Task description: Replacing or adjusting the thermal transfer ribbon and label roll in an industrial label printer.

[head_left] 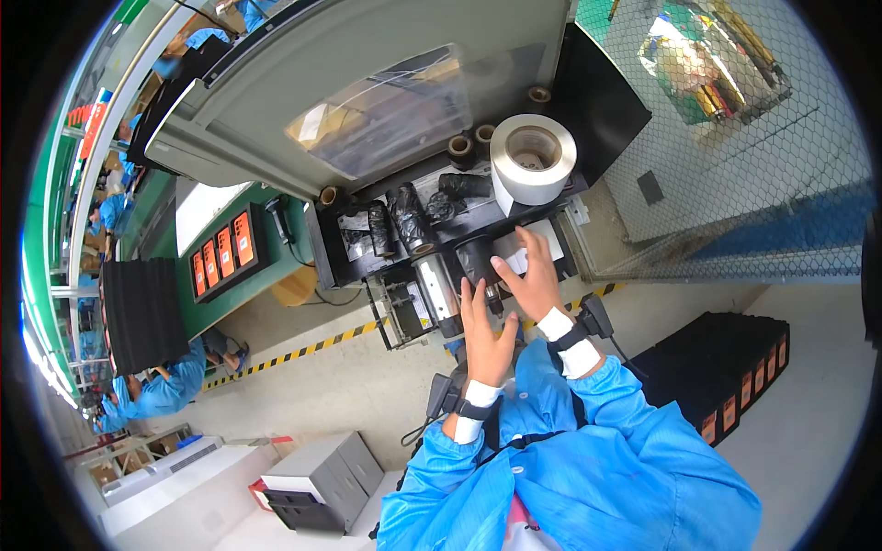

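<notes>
The left hand (488, 347) and right hand (535, 285) are held open beside the black roll (475, 259), seen nearer and left of the white roll (536, 189); contact cannot be told. If gripped at only 1 end, it could be tilted.

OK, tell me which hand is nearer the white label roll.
Right. The right hand sits below the white label roll in the picture, not touching it; the left hand is lower and further left, beside the silver roller.
</notes>
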Demonstrator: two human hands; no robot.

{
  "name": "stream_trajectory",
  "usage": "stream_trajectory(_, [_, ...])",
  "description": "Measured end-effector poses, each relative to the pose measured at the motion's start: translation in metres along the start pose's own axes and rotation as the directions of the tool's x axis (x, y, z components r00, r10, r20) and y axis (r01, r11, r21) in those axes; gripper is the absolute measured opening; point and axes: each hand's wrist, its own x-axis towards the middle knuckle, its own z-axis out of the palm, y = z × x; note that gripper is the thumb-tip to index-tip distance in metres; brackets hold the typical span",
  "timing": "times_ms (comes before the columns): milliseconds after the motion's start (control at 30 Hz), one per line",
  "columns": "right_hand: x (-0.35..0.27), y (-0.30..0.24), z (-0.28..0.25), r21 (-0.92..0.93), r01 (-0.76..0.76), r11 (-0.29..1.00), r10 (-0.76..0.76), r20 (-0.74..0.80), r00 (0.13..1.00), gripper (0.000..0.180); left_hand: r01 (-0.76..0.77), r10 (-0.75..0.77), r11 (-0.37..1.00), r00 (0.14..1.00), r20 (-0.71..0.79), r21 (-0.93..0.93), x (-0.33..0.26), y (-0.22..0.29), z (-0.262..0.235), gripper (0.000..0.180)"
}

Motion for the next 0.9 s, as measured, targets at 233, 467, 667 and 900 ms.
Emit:
stream_trajectory(233, [0.014, -0.001, 0.006, 0.069, -0.161, 0.985, 0.138, 0.254, 0.957, 0.075, -0.101, 0.094, 0.959, 0.995, 0.038, 0.265, 0.001, 0.021, 0.007, 0.083])
stream_trajectory(467, [0.024, 0.037, 0.014, 0.246, -0.390, 0.887, 0.240, 0.477, 0.846, 0.081, -0.165, 0.170, 0.963, 0.985, -0.003, 0.215, -0.014, 0.014, 0.005, 0.065])
stream_trajectory(667, [0.023, 0.050, 0.011, 0.453, -0.592, 0.666, 0.202, 0.655, 0.728, 0.059, -0.060, 0.065, 0.997, 0.995, -0.077, 0.056, -0.050, 0.006, -0.003, 0.048])
stream_trajectory(900, [0.004, 0.055, -0.058, 0.334, -0.253, 0.908, 0.135, 0.338, 0.931, 0.039, 0.143, -0.144, 0.973, 0.990, 0.007, -0.183, -0.091, -0.046, 0.011, 0.048])
